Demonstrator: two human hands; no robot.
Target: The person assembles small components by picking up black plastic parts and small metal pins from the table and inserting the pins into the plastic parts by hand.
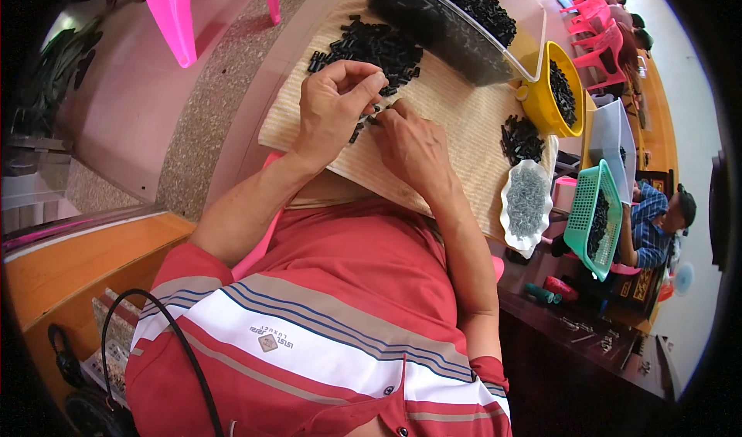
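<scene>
Left hand [328, 116] is hovering over the cloth [479, 128], thumb and forefinger nearly meeting; whether they are pinching a piece, cannot tell. Small dark pieces [356, 132] are lying between the hands, the main black pile [379, 51] just beyond. Right hand [416, 147] is curling inward, its hold hidden. Risk: pieces this small could be slipping from a loose pinch and rolling away. Farther right, the white dish [522, 242] is standing near the cloth's edge; a swinging right forearm [468, 236] could be tipping it.
</scene>
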